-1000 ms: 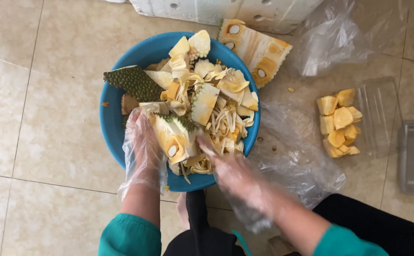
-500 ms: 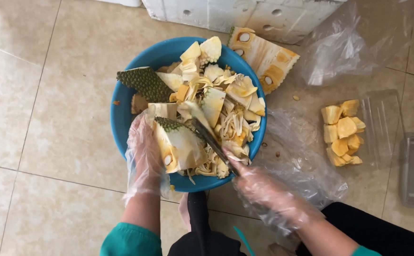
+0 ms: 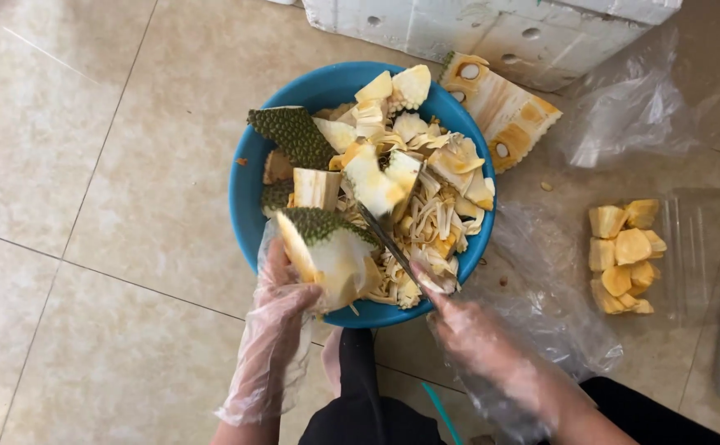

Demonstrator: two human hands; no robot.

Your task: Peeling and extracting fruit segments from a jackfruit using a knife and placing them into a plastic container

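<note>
Jackfruit scraps fill blue basin; clear tray holds yellow pods.

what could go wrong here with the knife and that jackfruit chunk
The knife points toward the left hand gripping the jackfruit chunk, so a slip could cut its fingers. Both hands wear loose plastic gloves, so the right hand might lose its grip. The heaped blue basin could spill scraps onto the floor.

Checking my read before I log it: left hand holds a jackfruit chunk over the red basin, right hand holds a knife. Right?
Not quite. The head view shows the basin is blue, not red. The rest stands: the left hand holds the jackfruit chunk over it, and the right hand holds the knife.
</note>
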